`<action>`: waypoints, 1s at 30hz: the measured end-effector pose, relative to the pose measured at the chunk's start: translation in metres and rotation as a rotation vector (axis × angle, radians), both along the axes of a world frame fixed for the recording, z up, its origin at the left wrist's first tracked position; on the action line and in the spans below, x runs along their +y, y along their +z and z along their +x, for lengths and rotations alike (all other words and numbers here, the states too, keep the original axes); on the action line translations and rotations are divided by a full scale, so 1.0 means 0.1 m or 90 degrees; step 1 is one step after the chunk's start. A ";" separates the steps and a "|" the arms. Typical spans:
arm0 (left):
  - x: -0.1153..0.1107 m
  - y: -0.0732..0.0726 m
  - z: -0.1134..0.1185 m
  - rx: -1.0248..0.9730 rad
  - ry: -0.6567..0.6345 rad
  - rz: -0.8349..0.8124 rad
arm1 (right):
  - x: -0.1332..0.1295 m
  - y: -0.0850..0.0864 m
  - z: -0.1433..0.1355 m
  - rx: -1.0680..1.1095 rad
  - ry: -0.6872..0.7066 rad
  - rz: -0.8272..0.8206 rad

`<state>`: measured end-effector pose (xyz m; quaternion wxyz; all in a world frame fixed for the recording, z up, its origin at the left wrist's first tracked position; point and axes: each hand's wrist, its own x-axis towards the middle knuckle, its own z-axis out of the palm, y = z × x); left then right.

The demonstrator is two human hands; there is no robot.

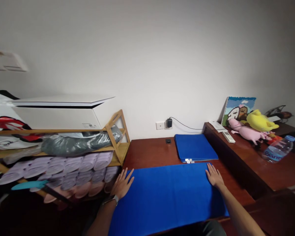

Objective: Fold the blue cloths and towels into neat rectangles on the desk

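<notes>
A large blue cloth lies spread flat over the front of the brown desk. My left hand rests at its left edge near the back corner, fingers spread, holding nothing. At the cloth's back right corner, my right hand lies flat with its fingers apart and nothing in it. Behind the spread cloth sits a folded blue cloth, with small white tags at its front edge.
To the left, a wooden rack holds a white box, a plastic-wrapped grey bundle and several pairs of slippers. A raised surface at right carries a remote, plush toys and a bottle. A plugged-in adapter trails a cable.
</notes>
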<state>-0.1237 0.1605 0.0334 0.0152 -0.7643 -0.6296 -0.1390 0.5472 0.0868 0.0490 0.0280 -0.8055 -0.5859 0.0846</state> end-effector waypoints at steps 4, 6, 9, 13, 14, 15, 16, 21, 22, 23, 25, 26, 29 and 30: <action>0.03 0.11 -0.04 0.009 -0.004 -0.064 | 0.06 0.29 -0.04 0.012 -0.010 -0.047; 0.05 0.19 -0.01 0.013 -0.009 -0.061 | 0.10 0.42 -0.20 0.011 0.006 -0.028; 0.01 0.28 0.25 -0.002 -0.043 0.035 | 0.09 0.53 -0.80 0.033 0.100 0.085; -0.26 0.22 1.11 -0.015 -0.190 0.081 | -0.02 0.47 -2.04 0.136 0.281 0.155; -0.34 0.18 1.36 -0.012 -0.220 0.077 | -0.06 0.44 -2.32 0.152 0.314 0.147; -0.42 0.13 1.58 -0.012 -0.245 0.075 | -0.09 0.40 -2.55 0.164 0.339 0.134; -0.50 0.09 1.75 -0.017 -0.259 0.070 | -0.12 0.37 -2.74 0.170 0.354 0.123; -0.64 0.03 1.69 -0.023 -0.206 -0.020 | -0.16 0.33 -2.89 0.162 0.356 0.108; -0.64 0.04 1.50 -0.017 -0.174 -0.035 | -0.17 0.34 -2.77 0.155 0.347 0.104; -0.64 0.04 1.27 -0.010 -0.136 -0.043 | -0.17 0.34 -2.60 0.144 0.332 0.097; -0.66 0.03 0.77 0.006 -0.059 -0.046 | -0.22 0.33 -2.11 0.114 0.278 0.079; -0.68 0.01 0.54 0.014 -0.027 -0.042 | -0.27 0.30 -1.80 0.097 0.237 0.070; -0.75 -0.05 0.09 0.034 0.014 -0.022 | -0.46 0.16 -0.81 0.049 0.075 0.052; -0.77 -0.06 0.03 0.038 0.013 -0.015 | -0.52 0.11 -0.52 0.037 0.019 0.053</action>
